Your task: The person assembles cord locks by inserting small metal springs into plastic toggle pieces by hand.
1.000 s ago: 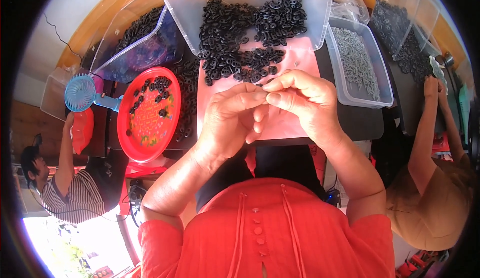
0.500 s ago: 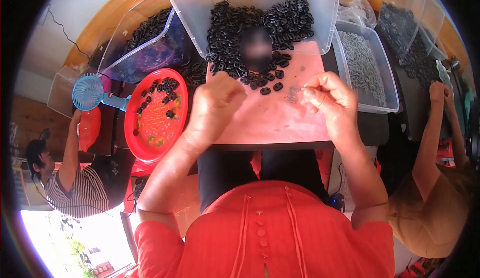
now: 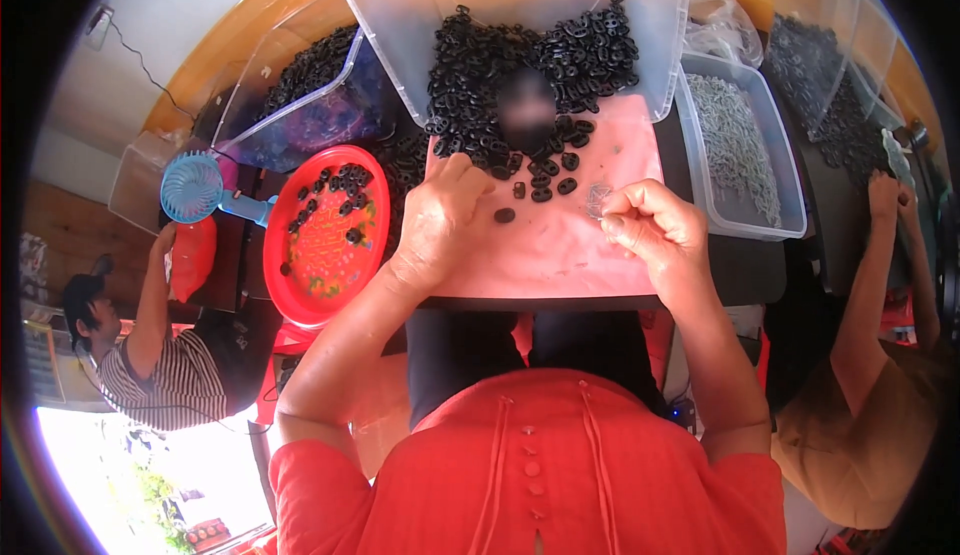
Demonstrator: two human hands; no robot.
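Note:
My left hand (image 3: 440, 217) hovers over the left part of a pink cloth (image 3: 540, 267), its fingers curled in and partly hidden; I cannot make out what they hold. Just right of its fingertips lies a single black oval piece (image 3: 505, 216). Beyond it, a large heap of black two-holed oval pieces (image 3: 470, 80) spills from a tipped clear plastic bin (image 3: 385, 45) onto the cloth. My right hand (image 3: 660, 235) is pinched, thumb against forefinger, beside a small pile of thin silvery metal bits (image 3: 597, 198). Anything in that pinch is too small to name.
On the left is a red round tray (image 3: 325, 290) with some black pieces, near a blue handheld fan (image 3: 192, 187) and another bin (image 3: 300, 105). A clear tub (image 3: 740, 145) of silvery metal parts stands right. Two people sit at either side.
The whole view has shifted slightly. A single black piece now shows apart from the heap, near my left fingertips. My right fingers have drawn closer together by the metal bits.

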